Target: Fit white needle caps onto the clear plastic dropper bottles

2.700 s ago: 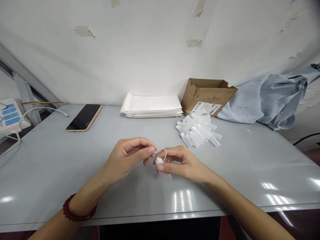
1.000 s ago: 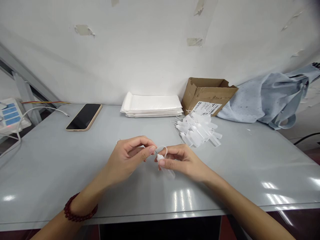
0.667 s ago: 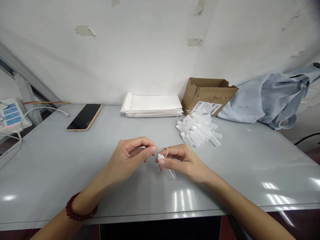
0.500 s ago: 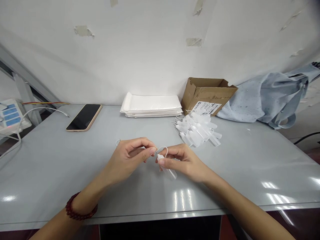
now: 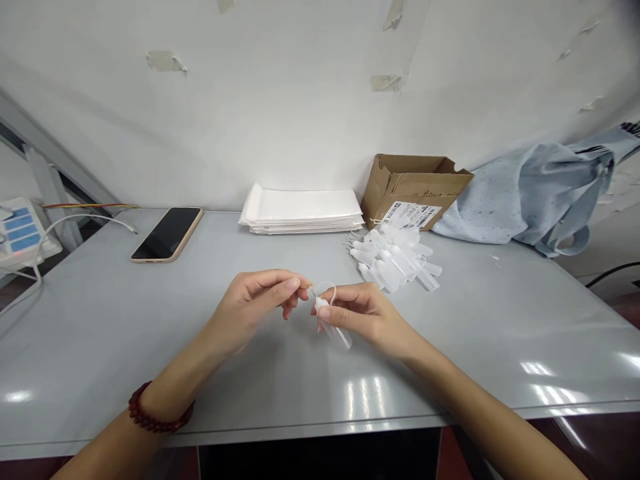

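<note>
Between the facing fingers of the bare left hand point(image 5: 255, 303) and the bare right hand point(image 5: 367, 310), a small translucent plastic tube point(image 5: 339, 336) was tilted over the glossy grey counter point(image 5: 150, 320), its clear lower end pointing away from the left fingers. The right fingers gripped it by its white tapered top point(image 5: 321, 304), thumb pressed over the front and forefinger curled behind. A thin dark metal tip point(image 5: 314, 293) stood out of that top, leaning toward the left fingers, and a slender white plastic loop point(image 5: 335, 288) arched beside the right forefinger. The left thumb and forefinger were drawn close together just beside the metal tip, the other fingers curled beneath; whether they pinched anything was too small to tell. A dark red beaded bracelet point(image 5: 160, 415) circled the left wrist, well behind the fingers. Beyond the right fingers and to their right lay a loose heap of similar translucent tubes point(image 5: 395, 260), at the foot of an open brown cardboard box point(image 5: 425, 190). Straight beyond the fingers, by the white wall point(image 5: 300, 120), was a stack of flat white packets point(image 5: 303, 210). Far to the fingers' left lay a black-screened phone in a tan case point(image 5: 167, 233); well to their right, pale blue speckled fabric point(image 5: 500, 193) slumped beside the box.
</note>
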{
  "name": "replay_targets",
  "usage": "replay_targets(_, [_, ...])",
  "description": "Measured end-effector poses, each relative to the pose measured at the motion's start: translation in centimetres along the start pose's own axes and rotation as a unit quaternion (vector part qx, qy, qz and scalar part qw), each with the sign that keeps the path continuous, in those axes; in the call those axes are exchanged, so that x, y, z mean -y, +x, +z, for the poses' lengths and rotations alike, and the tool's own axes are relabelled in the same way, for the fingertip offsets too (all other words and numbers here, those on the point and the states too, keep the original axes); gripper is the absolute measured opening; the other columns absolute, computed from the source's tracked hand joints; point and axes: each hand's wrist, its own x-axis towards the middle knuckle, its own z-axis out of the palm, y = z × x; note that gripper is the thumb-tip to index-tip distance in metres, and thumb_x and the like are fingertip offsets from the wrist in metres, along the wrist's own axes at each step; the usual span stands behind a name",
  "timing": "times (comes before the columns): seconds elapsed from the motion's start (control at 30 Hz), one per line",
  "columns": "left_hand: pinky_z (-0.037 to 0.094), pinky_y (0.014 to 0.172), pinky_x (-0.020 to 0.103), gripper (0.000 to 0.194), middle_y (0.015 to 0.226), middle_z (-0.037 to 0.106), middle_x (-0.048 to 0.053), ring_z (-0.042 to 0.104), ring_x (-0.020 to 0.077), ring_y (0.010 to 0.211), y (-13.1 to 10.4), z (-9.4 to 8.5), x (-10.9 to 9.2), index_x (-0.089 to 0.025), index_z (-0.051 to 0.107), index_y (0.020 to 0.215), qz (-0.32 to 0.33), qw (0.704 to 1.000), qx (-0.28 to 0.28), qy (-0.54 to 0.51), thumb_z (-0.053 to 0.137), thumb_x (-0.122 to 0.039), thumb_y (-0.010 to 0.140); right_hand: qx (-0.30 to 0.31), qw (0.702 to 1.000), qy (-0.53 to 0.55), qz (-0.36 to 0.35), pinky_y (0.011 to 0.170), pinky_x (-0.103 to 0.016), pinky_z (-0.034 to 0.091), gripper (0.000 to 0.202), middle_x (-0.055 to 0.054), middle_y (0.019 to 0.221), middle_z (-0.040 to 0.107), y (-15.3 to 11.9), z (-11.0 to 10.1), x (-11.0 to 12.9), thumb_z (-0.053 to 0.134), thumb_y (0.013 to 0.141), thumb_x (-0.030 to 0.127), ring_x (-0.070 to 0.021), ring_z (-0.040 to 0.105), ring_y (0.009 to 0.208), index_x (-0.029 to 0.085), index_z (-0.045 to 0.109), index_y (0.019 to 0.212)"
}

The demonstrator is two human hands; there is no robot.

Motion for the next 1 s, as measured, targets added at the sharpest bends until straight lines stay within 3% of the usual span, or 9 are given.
replay_targets(0.7, [0.043, 0.06, 0.022, 0.017, 0.07, 0.064, -0.001, 0.05, 0.0099, 0.062, 0.16, 0.44, -0.05, -0.02, 0.069, 0.07, -0.018, 0.999, -0.009, 0.043, 0.061, -0.027, 0.084, -0.018, 0.999, -0.048, -0.014, 0.061, -0.025, 0.036, 0.025, 0.0, 0.069, 0.058, 0.19, 0.65, -0.25, 0.059, 0.085, 0.035, -0.0106, 0.047, 0.064, 0.014, 0.062, 0.071])
replay_targets(1.0, [0.043, 0.06, 0.021, 0.017, 0.07, 0.064, -0.002, 0.051, 0.0096, 0.063, 0.07, 0.73, 0.04, -0.019, 0.068, 0.071, -0.045, 0.994, -0.016, 0.094, 0.061, -0.028, 0.083, -0.012, 1.0, -0.027, 0.007, 0.056, -0.024, 0.032, 0.032, 0.002, 0.061, 0.048, 0.45, 0.45, -0.94, 0.061, 0.083, 0.043, -0.0091, 0.041, 0.058, 0.014, 0.061, 0.069])
